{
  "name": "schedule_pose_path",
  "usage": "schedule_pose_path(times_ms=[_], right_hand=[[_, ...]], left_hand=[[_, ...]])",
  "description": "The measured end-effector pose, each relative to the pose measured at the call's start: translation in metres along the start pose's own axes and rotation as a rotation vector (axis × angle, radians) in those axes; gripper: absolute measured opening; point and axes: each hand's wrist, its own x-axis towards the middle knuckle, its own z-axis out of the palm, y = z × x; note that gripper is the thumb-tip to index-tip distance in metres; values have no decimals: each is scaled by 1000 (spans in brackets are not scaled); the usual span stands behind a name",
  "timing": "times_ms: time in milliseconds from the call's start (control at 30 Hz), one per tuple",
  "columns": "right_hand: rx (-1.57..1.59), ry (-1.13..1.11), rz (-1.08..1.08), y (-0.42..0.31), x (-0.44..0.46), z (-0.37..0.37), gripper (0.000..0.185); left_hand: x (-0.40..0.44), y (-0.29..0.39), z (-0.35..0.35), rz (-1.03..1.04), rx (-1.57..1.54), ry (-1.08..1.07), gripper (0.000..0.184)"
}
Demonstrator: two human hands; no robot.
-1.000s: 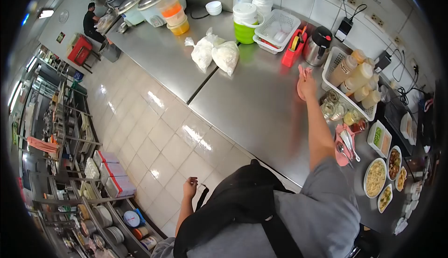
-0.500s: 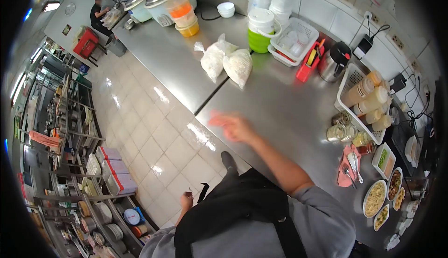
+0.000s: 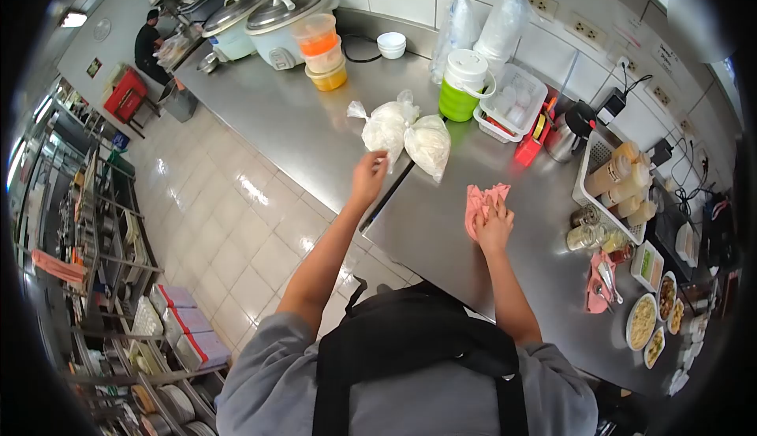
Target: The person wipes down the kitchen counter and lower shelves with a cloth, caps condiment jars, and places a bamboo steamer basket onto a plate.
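Note:
My left hand (image 3: pixel 369 178) is stretched out over the counter, its fingertips at the lower edge of a tied clear plastic bag of white contents (image 3: pixel 386 130). Its fingers are slightly bent, and I see nothing held in them; whether they touch the bag I cannot tell. A second such bag (image 3: pixel 428 147) leans against the first on its right. On the steel counter (image 3: pixel 426 227), my right hand (image 3: pixel 495 225) presses down on a crumpled pink cloth (image 3: pixel 478 206), its fingers bent over it.
Behind the bags stand stacked tubs (image 3: pixel 322 54), rice cookers (image 3: pixel 285 30) and a green-and-white jug (image 3: pixel 463 85). To the right are a basket of sauce bottles (image 3: pixel 611 180), jars (image 3: pixel 582 236) and food dishes (image 3: pixel 642 322). Another person (image 3: pixel 150 48) stands far left.
My right hand has moved right and inward from the counter's front edge with the pink cloth. My left hand has risen from beside my body to the bags. The view has shifted.

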Motion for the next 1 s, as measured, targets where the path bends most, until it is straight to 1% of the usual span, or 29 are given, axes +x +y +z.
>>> schedule_pose_path(times_ms=[33,100,133,200,233,300,333,367,433,467,533,600,667,700,767,800,900,933,1000], right_hand=[[-5,7,13,-3,-5,-1,49],[29,28,58,-6,-13,-3,48],[24,34,67,-7,-17,-3,48],[23,62,65,-7,-22,-3,48],[18,69,71,-8,-23,-3,48],[-7,85,69,-10,-23,-3,48],[-10,84,73,-12,-22,-4,48],[-11,78,80,-13,-22,-4,48],[-14,68,86,-14,-24,-6,48],[-19,60,90,-15,-24,-7,49],[-22,55,102,-15,-20,-7,49],[0,66,109,-14,-22,-6,50],[0,58,116,-15,-22,-9,50],[3,49,102,-16,-20,-11,50],[0,52,106,-15,-20,-9,50],[1,59,95,-14,-19,-9,49],[7,63,102,-14,-19,-7,50],[10,58,107,-13,-19,-6,50],[-7,35,79,-8,-16,-7,49]], left_hand=[[22,-3,16,49,-29,-35,29],[58,-22,48,197,225,72,36],[71,-29,59,202,218,64,36],[93,-36,78,168,382,15,43],[100,-27,86,175,375,11,43],[108,-3,98,-169,610,-287,51],[110,-5,104,-191,579,-223,49],[115,-9,105,-194,579,-228,49],[126,-15,102,-220,456,-296,43],[126,-19,96,-223,458,-297,43],[127,-26,78,7,451,-111,36],[123,-48,64,125,579,88,34],[117,-50,59,-5,656,355,38],[122,-51,58,-1,656,339,38],[136,-56,54,-535,512,211,43],[139,-58,50,-537,515,205,43],[143,-54,32,-308,648,-4,45],[146,-64,24,-311,654,-9,45],[152,-93,9,29,619,-36,40]])
